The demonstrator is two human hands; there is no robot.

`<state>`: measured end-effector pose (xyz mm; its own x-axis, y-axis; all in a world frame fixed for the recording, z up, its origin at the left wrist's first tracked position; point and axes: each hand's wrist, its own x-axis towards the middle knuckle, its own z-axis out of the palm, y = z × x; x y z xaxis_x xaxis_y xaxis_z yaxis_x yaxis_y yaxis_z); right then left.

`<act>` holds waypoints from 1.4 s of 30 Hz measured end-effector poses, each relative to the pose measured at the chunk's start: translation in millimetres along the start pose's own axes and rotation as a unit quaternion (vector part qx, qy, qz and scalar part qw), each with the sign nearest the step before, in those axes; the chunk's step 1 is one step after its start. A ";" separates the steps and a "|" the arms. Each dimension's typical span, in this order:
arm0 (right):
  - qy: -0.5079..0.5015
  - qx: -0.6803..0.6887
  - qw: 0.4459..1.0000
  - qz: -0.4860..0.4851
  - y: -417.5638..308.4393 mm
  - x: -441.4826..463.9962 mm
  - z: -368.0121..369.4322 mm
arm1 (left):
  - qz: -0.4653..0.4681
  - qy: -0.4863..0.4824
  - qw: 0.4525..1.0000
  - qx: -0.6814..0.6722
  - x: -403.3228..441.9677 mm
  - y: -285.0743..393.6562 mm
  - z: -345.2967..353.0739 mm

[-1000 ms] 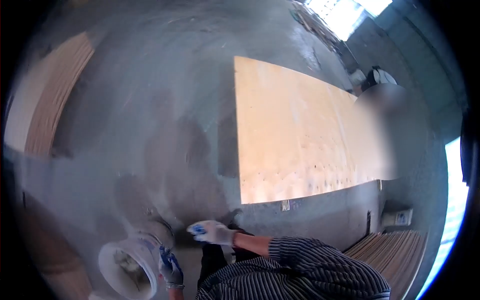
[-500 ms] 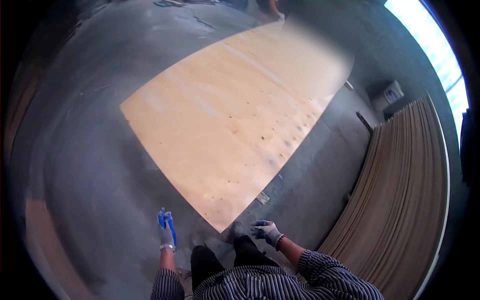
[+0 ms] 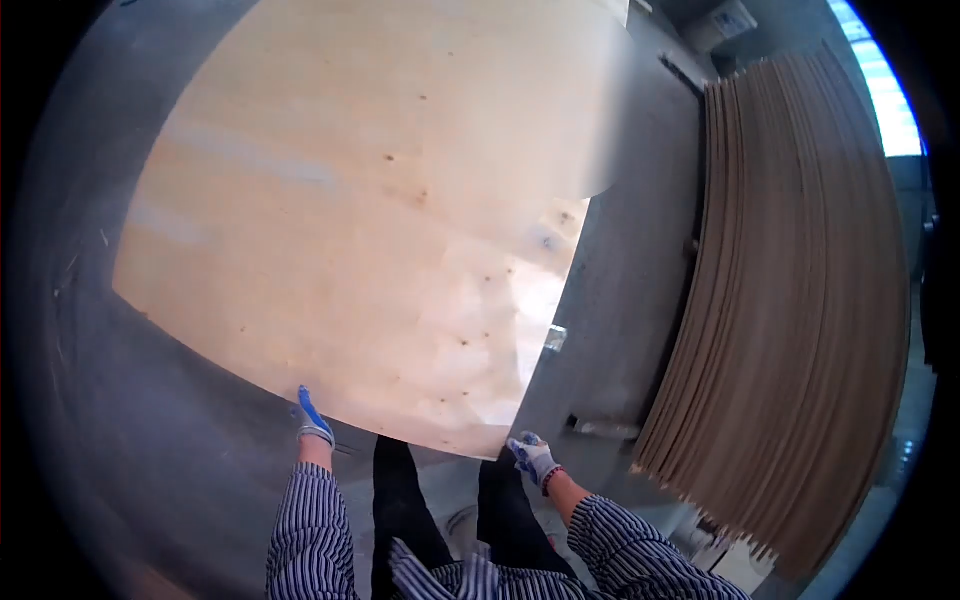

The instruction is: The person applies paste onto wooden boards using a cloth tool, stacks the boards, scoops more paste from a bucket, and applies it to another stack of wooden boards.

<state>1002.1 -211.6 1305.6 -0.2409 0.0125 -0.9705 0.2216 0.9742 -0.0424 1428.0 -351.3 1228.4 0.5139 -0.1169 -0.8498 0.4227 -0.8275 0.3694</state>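
Note:
A large pale plywood sheet (image 3: pixel 330 240) with dark knots fills the middle of the view, its near edge in front of my legs. My left hand (image 3: pixel 314 420), in a white-and-blue work glove, is at that near edge. Its thumb side shows over the top face, while the other fingers are hidden under the sheet. At the near right corner, my right hand (image 3: pixel 533 456) in a matching glove closes on the edge with curled fingers. A blurred patch covers the sheet's far right part.
A tall stack of thin brown boards (image 3: pixel 790 300) stands to my right. Beyond it, a whitish container (image 3: pixel 722 25) rests by the wall. A small pale scrap (image 3: pixel 556 338) lies on the grey floor (image 3: pixel 640 260) beside the sheet's right edge.
The sheet's near edge is now nearer and squarer to me, and both hands have come onto it from apart. My view has shifted, with the stack appearing closer.

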 end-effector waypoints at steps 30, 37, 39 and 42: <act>-0.019 0.183 0.969 -0.167 234.5 137.1 -313.7 | -0.027 -0.301 0.949 -0.087 -129.7 -345.6 46.0; 0.117 0.083 0.979 -0.145 246.2 77.9 -214.5 | -0.118 -0.270 0.948 0.117 -191.3 -196.5 -78.2; 0.155 0.044 0.978 -0.134 259.0 96.6 -202.8 | -0.126 -0.179 0.969 0.110 -188.3 -177.6 -92.3; 0.060 0.133 0.983 -0.112 193.3 67.2 -239.8 | -0.176 -0.307 0.935 0.037 -98.4 -174.5 -126.0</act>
<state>802.1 31.6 1289.2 -0.4173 -0.1529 -0.8958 0.3863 0.8624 -0.3271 1397.7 -126.2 1294.9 -0.1821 -0.1039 -0.9778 0.4208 -0.9070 0.0180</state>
